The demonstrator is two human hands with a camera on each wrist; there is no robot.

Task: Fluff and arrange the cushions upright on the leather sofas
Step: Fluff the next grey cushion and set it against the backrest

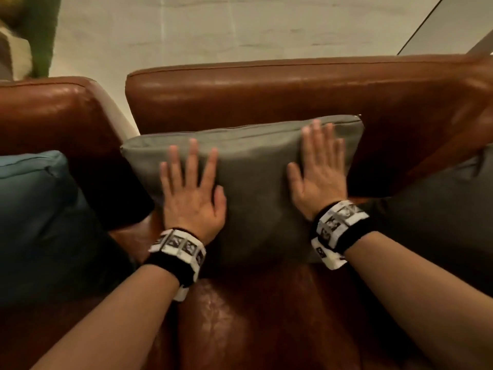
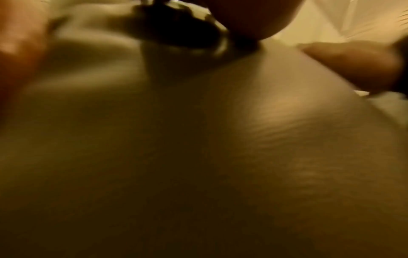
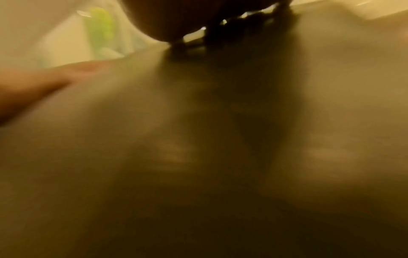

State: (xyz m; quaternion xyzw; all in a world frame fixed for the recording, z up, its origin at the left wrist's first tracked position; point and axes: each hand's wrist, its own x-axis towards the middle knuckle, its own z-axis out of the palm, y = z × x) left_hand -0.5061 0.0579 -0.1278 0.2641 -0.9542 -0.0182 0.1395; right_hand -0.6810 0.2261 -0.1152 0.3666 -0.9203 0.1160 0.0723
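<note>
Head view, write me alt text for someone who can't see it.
Both hands, left and right, press flat on a grey cushion leaning against a brown leather sofa. A blue cushion sits at left.

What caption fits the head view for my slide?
Left hand and right hand press flat on a grey cushion leaning against the brown leather sofa back.
</note>
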